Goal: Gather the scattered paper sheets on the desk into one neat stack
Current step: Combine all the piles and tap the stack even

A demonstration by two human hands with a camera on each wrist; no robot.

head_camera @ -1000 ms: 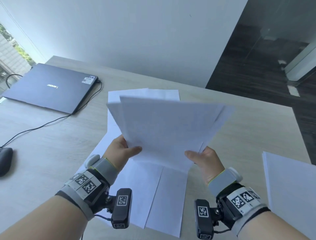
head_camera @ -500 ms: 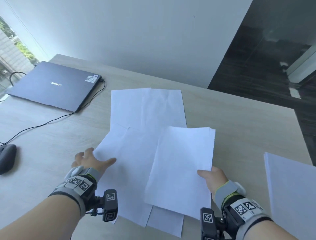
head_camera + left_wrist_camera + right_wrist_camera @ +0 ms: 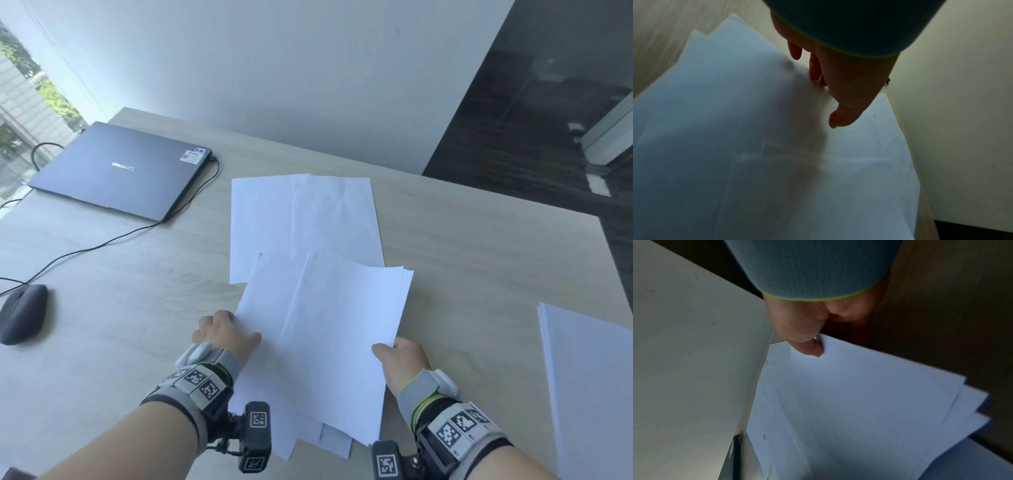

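Note:
My right hand (image 3: 388, 353) pinches the right edge of a bundle of several white sheets (image 3: 342, 342), thumb on top (image 3: 807, 347). The bundle (image 3: 859, 402) hangs low over the desk, its sheets fanned at the far corner. More loose sheets lie under it: two overlapping at the far side (image 3: 301, 219), one on the left (image 3: 263, 301), others poking out near me (image 3: 335, 442). My left hand (image 3: 226, 329) is at that left sheet's edge. Its fingers (image 3: 813, 69) point down at the edge and its thumb is spread above the paper (image 3: 869, 154).
A separate white paper stack (image 3: 589, 377) lies at the right of the light wooden desk (image 3: 479, 274). A closed dark laptop (image 3: 120, 168) sits far left, its cable (image 3: 102, 245) trailing across the desk. A dark mouse (image 3: 22, 313) rests at the left edge.
A second ago both hands held the bundle raised. The left hand let go and dropped to the desk; now it is at the left sheet's edge. The right hand lowered the bundle.

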